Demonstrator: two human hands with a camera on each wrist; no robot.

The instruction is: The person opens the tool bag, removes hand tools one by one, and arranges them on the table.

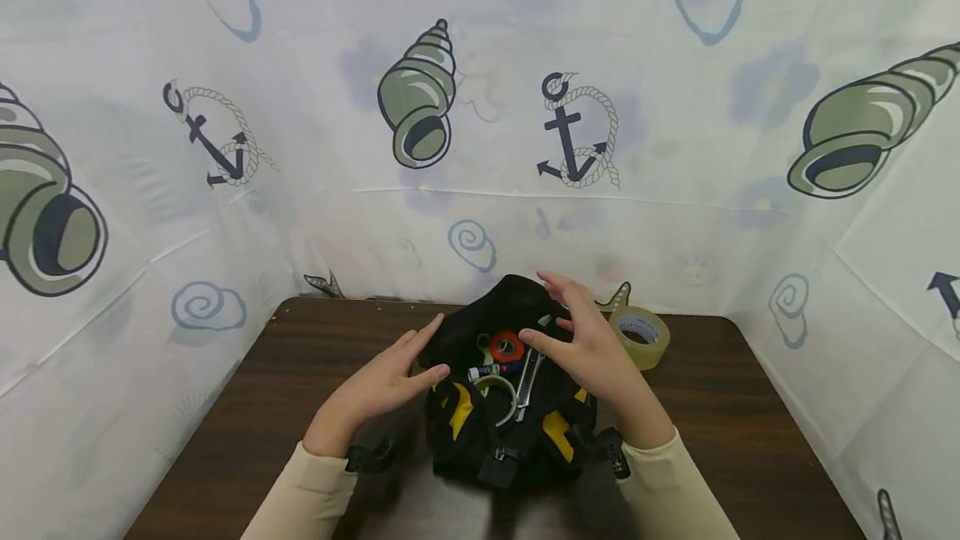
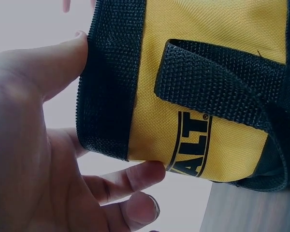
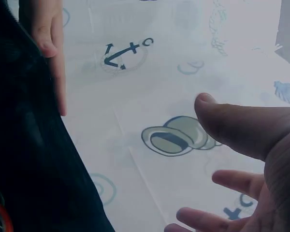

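A black and yellow tool bag (image 1: pixel 551 461) stands on the table with its top unzipped and its flap raised at the back. Inside lie an orange-red tape roll (image 1: pixel 506 334), a blue and white tube (image 1: pixel 483 372), a utility knife (image 1: pixel 529 377) and a pale ring-shaped roll (image 1: pixel 513 394). My left hand (image 1: pixel 378 386) is at the bag's left side, its fingers extended; in the left wrist view, the thumb lies against the zippered edge (image 2: pixel 106 111). Beside the flap's right side, my right hand (image 1: pixel 588 348) is spread and holds nothing.
A roll of clear packing tape (image 1: pixel 654 350) rests on the brown table (image 1: pixel 720 407), behind and right of the bag. A pale curtain (image 1: pixel 510 232) printed with shells and anchors hangs around the table's back and sides.
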